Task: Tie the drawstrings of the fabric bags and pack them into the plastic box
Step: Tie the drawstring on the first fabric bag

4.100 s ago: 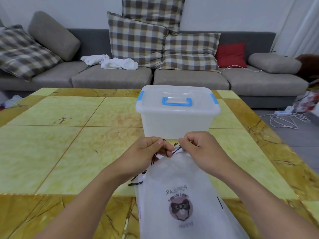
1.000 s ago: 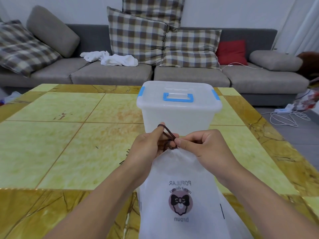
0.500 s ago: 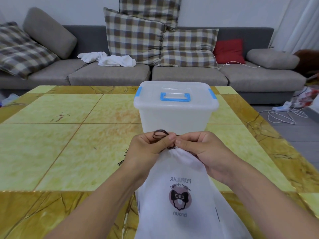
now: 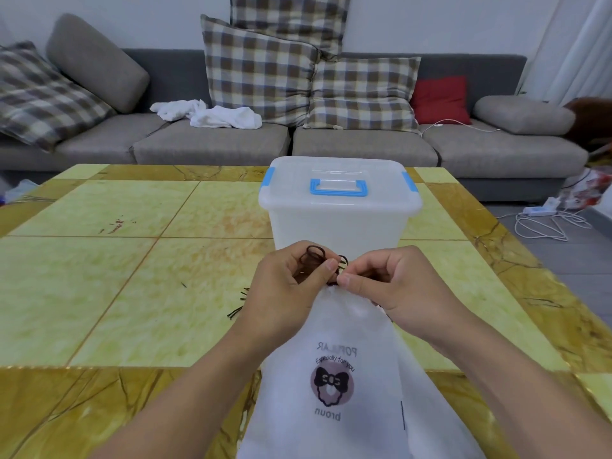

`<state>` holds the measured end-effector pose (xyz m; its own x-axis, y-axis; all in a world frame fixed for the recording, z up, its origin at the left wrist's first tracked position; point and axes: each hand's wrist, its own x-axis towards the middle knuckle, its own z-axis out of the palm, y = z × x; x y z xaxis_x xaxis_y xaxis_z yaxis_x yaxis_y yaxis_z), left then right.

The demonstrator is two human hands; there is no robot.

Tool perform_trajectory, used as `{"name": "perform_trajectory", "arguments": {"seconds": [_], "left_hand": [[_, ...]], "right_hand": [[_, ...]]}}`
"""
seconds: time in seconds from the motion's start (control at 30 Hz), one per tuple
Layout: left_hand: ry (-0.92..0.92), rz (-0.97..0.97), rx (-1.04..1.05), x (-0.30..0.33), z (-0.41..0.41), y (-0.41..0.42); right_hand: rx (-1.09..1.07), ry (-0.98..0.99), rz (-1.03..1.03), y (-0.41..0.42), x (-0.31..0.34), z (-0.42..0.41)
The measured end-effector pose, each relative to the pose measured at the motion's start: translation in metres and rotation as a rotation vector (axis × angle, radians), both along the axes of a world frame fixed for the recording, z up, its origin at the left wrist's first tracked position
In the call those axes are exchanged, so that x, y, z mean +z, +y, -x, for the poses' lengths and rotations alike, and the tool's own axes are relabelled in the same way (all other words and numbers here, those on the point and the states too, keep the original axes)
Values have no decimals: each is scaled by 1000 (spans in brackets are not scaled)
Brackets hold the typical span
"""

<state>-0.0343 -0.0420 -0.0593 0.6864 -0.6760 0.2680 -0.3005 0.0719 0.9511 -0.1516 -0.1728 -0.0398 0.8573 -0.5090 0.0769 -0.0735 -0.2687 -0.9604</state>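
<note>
A white fabric bag (image 4: 334,389) with a bow-tie logo lies on the table's near edge, its mouth gathered toward the box. Its dark brown drawstring (image 4: 316,255) forms small loops above the gathered mouth. My left hand (image 4: 284,289) pinches one loop of the drawstring between thumb and fingers. My right hand (image 4: 387,283) pinches the cord right at the bag's mouth. Just beyond both hands stands the translucent plastic box (image 4: 337,213), its lid closed, with a blue handle and blue side clips.
The yellow and brown marbled table (image 4: 116,276) stretches to the left. A loose drawstring end (image 4: 238,304) lies on it left of my left wrist. Behind the table is a grey sofa (image 4: 212,144) with checked cushions; white cables (image 4: 543,223) lie on the floor at right.
My hands have kept working the drawstring at the bag's mouth. The loop held by my left hand has shifted slightly and a second small loop shows beside it.
</note>
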Motion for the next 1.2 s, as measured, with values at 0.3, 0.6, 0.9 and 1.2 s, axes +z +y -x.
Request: {"name": "perform_trajectory", "arguments": {"seconds": [0.3, 0.6, 0.9, 1.2], "left_hand": [[89, 88, 11, 3, -1, 0], [74, 65, -20, 1, -4, 0], [155, 112, -30, 4, 0, -1], [314, 128, 131, 5, 1, -2]], "right_hand": [[6, -45, -16, -2, 3, 3], [-41, -106, 41, 1, 8, 3], [-117, -129, 69, 2, 8, 4], [-101, -117, 72, 8, 11, 5]]}}
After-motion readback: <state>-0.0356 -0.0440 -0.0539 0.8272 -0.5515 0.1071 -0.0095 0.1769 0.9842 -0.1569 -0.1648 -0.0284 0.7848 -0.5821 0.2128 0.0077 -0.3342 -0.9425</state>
